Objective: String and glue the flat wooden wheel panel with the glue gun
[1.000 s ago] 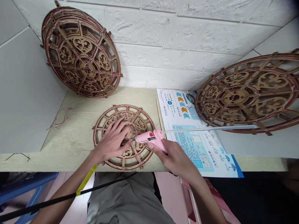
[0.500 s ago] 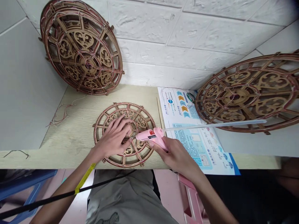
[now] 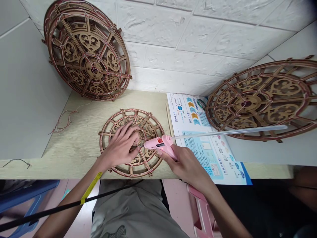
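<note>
Fretwork wheel point(image 3: 150, 130) lay flat on the desk point(image 3: 74, 145), lower middle of the frame, beneath the left hand point(image 3: 121, 147), its grip released, fingers spread and pressing on the hub. The right hand point(image 3: 185, 165) had its grip clenched on a pink glue gun point(image 3: 160, 143), nozzle over the wheel.

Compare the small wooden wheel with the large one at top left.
The small wooden wheel lies flat on the board; the large wooden wheel leans against the brick wall. The left hand rests on the small wheel; no hand touches the large wheel. The large wheel carries denser wire than the small wheel. Both have scrollwork and reddish rims.
</note>
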The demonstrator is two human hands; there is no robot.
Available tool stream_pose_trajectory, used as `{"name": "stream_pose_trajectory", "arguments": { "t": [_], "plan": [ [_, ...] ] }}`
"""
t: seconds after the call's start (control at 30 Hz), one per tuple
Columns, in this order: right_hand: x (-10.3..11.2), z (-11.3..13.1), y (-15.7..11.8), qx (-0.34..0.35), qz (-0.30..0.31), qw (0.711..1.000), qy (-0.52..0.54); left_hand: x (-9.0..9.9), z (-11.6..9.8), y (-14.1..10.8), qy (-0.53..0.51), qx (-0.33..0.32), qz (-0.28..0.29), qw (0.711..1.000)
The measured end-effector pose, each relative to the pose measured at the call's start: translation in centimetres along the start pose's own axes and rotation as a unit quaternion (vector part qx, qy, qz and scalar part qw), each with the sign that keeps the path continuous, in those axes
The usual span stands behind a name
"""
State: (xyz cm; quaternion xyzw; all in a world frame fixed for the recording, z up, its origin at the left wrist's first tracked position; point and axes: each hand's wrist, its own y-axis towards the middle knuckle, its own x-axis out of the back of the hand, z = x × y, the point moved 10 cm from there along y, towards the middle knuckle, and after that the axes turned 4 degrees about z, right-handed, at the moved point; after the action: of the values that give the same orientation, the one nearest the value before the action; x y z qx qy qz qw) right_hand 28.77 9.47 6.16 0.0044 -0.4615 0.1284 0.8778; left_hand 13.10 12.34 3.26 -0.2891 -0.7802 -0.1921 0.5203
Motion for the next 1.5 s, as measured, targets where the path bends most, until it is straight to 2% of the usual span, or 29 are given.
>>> {"name": "stream_pose_trajectory", "arguments": {
  "t": [0.77, 1.0, 1.13, 1.23, 1.37, 1.5],
  "plan": [
    [0.0, 0.4, -0.1, 0.014, -0.006, 0.998, -0.063, 0.0, 0.0, 0.0, 0.004, 0.002, 0.003, 1.000],
    [0.0, 0.5, -0.1, 0.016, -0.018, 0.998, -0.058, -0.2, 0.1, -0.2, 0.012, -0.006, -0.001, 1.000],
    [0.1, 0.4, -0.5, 0.011, -0.025, 1.000, -0.016, -0.2, 0.3, -0.2, 0.006, -0.016, 0.002, 1.000],
    [0.5, 0.0, -1.2, -0.001, -0.023, 0.999, 0.034, -0.3, 0.5, 0.1, -0.001, -0.040, 0.020, 0.999],
    [1.6, -1.2, -2.4, -0.042, -0.049, 0.995, 0.075, -0.1, 0.8, 0.3, -0.012, -0.107, 0.052, 0.993],
    [2.2, -2.5, -3.4, -0.075, -0.082, 0.989, 0.102, 0.0, 1.0, 0.8, -0.038, -0.169, 0.117, 0.978]
  ]
}}
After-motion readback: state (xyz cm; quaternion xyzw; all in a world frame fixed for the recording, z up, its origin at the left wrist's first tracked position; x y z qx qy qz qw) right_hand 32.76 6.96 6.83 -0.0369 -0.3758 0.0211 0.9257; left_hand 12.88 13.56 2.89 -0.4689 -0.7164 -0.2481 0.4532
